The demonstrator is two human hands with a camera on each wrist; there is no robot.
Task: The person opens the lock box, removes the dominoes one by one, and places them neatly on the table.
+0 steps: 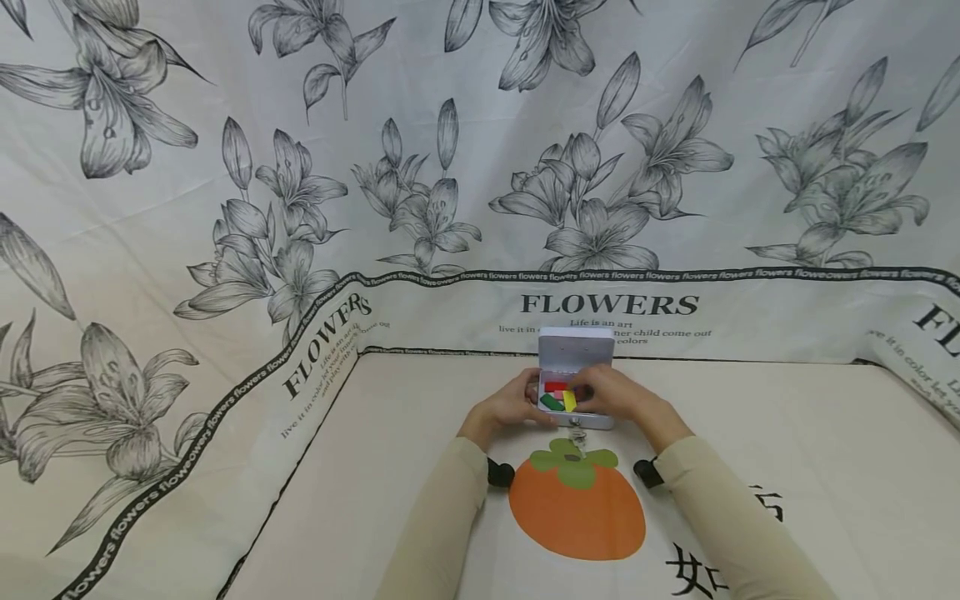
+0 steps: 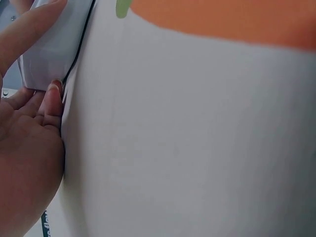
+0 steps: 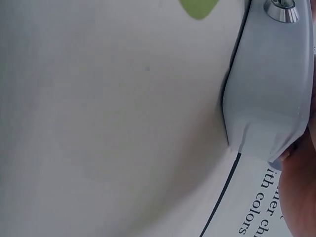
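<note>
A small pale lockbox (image 1: 592, 421) stands at the back of the table with its lid (image 1: 576, 348) raised. Inside lie small colored blocks: a red block (image 1: 556, 387), a green block (image 1: 552, 402), a pink one partly covered, and a yellow block (image 1: 570, 401). My left hand (image 1: 510, 402) grips the box's left side, thumb along its front and fingers round the corner, as the left wrist view also shows. Reaching in from the right, my right hand (image 1: 611, 392) has its fingertips at the yellow block and pinches it. In the right wrist view the box wall (image 3: 269, 89) hides those fingertips.
A metal lock (image 3: 282, 10) sits on the box front, with keys (image 1: 577, 437) hanging there. The pale tablecloth carries a printed orange persimmon (image 1: 577, 517) and black characters (image 1: 693, 571). Behind the box rises a flower-printed curtain (image 1: 420, 317).
</note>
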